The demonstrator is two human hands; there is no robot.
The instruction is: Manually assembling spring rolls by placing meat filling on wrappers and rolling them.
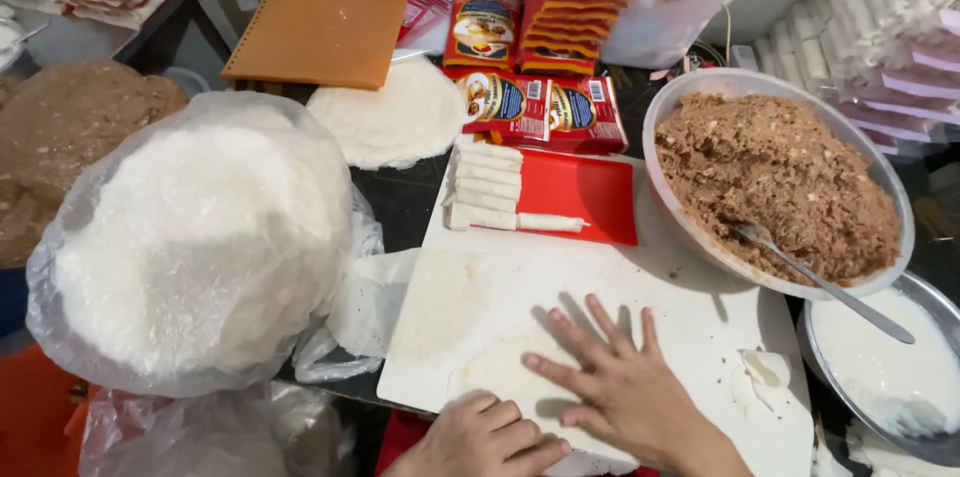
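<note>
Far left: clear plastic bag [190,247] held a stack of white round wrappers. Left hand [480,442] was curled, knuckles down on the wrapper [470,322] lying flat, pale and square-ish on the white cutting board [700,337]. Right hand [620,387] was pressed flat, fingers spread wide, holding nothing. Red tray [585,197] held finished rolls [490,187]. Plastic bowl [780,182] held brown minced filling plus a spoon [820,282]. Metal bowl [885,367], far right, held white liquid.
</note>
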